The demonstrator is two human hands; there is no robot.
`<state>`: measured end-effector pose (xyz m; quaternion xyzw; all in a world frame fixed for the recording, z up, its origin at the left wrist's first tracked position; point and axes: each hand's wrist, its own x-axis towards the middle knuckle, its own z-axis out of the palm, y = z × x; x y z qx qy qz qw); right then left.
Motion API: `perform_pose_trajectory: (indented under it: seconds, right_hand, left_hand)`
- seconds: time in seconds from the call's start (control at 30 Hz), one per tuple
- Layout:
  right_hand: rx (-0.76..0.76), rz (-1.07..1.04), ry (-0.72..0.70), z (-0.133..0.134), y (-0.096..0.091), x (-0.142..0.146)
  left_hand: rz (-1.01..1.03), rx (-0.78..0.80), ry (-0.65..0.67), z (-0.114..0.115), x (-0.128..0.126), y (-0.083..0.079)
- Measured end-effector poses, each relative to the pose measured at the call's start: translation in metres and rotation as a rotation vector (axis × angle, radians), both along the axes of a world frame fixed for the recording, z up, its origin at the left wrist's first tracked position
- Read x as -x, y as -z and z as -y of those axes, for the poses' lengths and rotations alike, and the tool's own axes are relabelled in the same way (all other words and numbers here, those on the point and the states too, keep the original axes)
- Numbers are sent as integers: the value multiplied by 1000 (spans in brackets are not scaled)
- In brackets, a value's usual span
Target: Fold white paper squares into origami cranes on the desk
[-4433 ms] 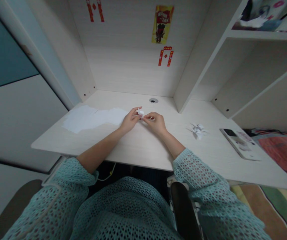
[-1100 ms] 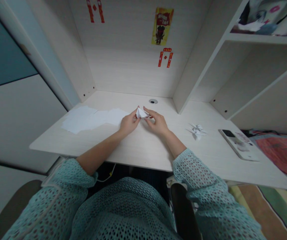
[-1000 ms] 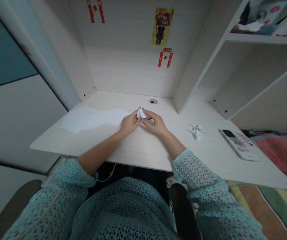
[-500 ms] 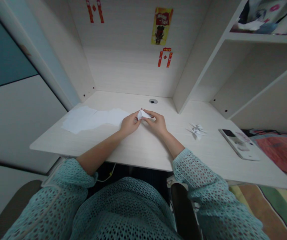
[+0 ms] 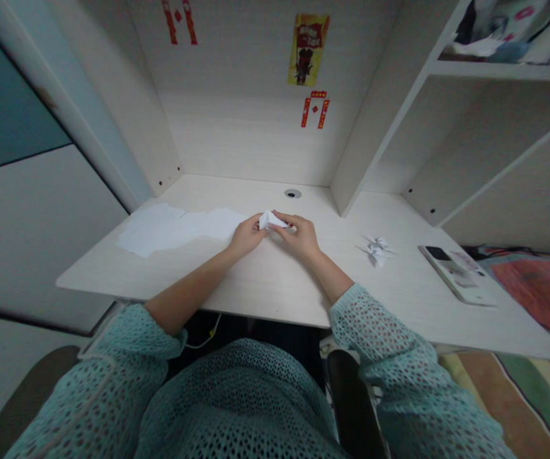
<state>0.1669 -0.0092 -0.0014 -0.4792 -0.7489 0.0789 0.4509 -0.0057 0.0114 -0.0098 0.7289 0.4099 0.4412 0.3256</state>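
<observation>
A small piece of folded white paper [image 5: 271, 220] is held between my two hands above the middle of the desk. My left hand [image 5: 246, 236] pinches its left edge with thumb and fingers. On the other side, my right hand [image 5: 301, 234] grips it between thumb and fingertips, covering part of the right end. To the left lie overlapping sheets of white paper [image 5: 160, 231], flat on the desk. Several small folded white paper pieces [image 5: 377, 250] with thin points sit in a cluster right of my right hand.
The white desk [image 5: 256, 287] ends close to my body. A flat white device or case with a dark panel [image 5: 459, 275] lies at the right. An upright divider [image 5: 368, 121] stands behind. The desk's back holds a round cable hole [image 5: 293, 194]. Red cloth [image 5: 533, 287] lies beyond the right edge.
The folded paper has tilted and shifted slightly left in my hands, and the left fingertips have moved a little lower on it. Both hands keep hold; the other things stay put.
</observation>
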Motion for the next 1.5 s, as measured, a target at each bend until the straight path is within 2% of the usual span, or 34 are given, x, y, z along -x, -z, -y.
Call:
perform_pose_trajectory:
  seconds: [0.17, 0.27, 0.6, 0.77, 1.07, 1.33, 1.5]
  right_hand:
    - [-25, -6, 17, 0, 0, 0]
    - [-38, 6, 54, -1, 2, 0]
    - [-144, 152, 55, 0, 0, -2]
    - [-146, 270, 49, -2, 0, -3]
    - [-149, 169, 45, -1, -2, -8]
    - [-151, 112, 39, -4, 4, -7]
    - [-163, 113, 45, -3, 4, -7]
  left_hand:
    - [113, 123, 71, 1, -2, 0]
    - [116, 145, 95, 3, -3, -1]
    - [76, 61, 2, 9, -3, -4]
    - [229, 146, -12, 5, -4, -5]
    - [237, 219, -48, 1, -3, -8]
    - [371, 367, -41, 1, -5, -11]
    - [371, 374, -47, 1, -6, -9]
